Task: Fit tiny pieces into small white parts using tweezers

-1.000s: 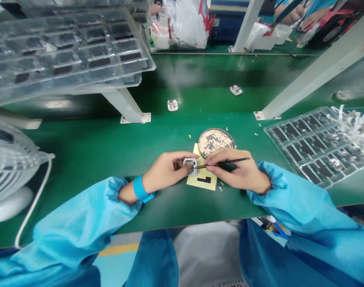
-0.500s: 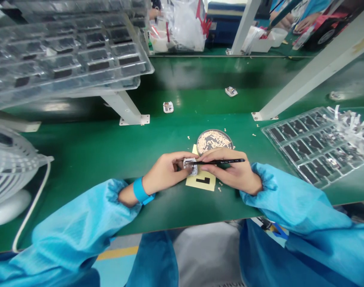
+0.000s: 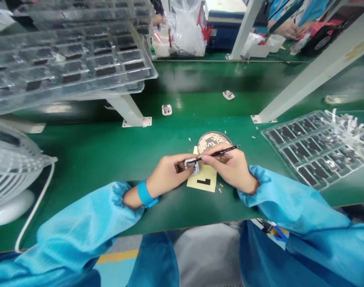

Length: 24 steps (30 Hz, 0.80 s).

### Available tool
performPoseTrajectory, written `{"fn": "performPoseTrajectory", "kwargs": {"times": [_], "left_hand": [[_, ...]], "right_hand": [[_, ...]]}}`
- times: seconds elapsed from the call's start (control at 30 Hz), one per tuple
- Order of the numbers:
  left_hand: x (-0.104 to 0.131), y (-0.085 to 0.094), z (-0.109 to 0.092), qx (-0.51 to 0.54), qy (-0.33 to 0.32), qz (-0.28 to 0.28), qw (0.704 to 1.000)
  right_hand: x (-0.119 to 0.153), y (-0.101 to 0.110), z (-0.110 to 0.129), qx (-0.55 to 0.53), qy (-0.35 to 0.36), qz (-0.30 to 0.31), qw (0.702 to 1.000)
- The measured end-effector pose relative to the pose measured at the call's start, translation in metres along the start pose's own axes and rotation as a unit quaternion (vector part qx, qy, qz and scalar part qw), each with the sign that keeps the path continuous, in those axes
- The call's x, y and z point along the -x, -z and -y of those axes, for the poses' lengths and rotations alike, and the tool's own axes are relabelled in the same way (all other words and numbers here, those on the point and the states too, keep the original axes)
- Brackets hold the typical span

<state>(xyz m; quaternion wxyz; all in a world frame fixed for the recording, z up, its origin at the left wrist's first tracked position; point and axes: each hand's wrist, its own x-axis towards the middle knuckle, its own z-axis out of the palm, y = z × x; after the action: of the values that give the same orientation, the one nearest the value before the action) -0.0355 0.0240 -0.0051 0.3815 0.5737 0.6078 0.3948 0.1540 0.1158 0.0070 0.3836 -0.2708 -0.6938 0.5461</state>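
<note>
**Tweezers tilt up at the part**

The left hand grips a small white part between thumb and fingers, just above the yellow card on the green table. The right hand pinches black tweezers, tip at the part. Against half a second ago, the tweezers' rear end now stands higher, over the dish; the tip has stayed at the part. Judged from this, work on the part is continuing, not ending.

Containers:
- The round dish, just behind the hands, holds many tiny pale pieces with some dark ones mixed in.
- A clear tray to the right holds dark flat components in rows, with white strips piled on its far corner.
- A raised clear tray at left holds similar dark components.

Two more white parts lie well apart farther back. A fan stands at far left.
</note>
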Motion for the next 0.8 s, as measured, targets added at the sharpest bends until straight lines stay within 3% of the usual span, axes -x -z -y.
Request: {"fn": "performPoseTrajectory", "kwargs": {"times": [0.17, 0.5, 0.6, 0.67, 0.8], "left_hand": [[0.003, -0.002, -0.002, -0.058, -0.028, -0.036, 0.997], [0.006, 0.000, -0.006, -0.170, -0.120, -0.079, 0.975], [0.006, 0.001, -0.005, -0.136, -0.061, -0.079, 0.986], [0.004, 0.002, -0.004, -0.056, 0.001, -0.077, 0.995], [-0.005, 0.009, -0.005, 0.116, 0.092, -0.048, 0.988]], "right_hand": [[-0.006, -0.003, -0.003, -0.127, -0.116, 0.001, 0.985], [-0.010, -0.002, -0.005, -0.138, -0.137, 0.027, 0.981], [-0.010, 0.001, 0.004, -0.137, -0.091, 0.034, 0.986], [-0.012, 0.011, 0.014, -0.098, -0.039, 0.038, 0.994], [-0.018, 0.061, 0.038, 0.086, 0.014, -0.056, 0.995]]}}
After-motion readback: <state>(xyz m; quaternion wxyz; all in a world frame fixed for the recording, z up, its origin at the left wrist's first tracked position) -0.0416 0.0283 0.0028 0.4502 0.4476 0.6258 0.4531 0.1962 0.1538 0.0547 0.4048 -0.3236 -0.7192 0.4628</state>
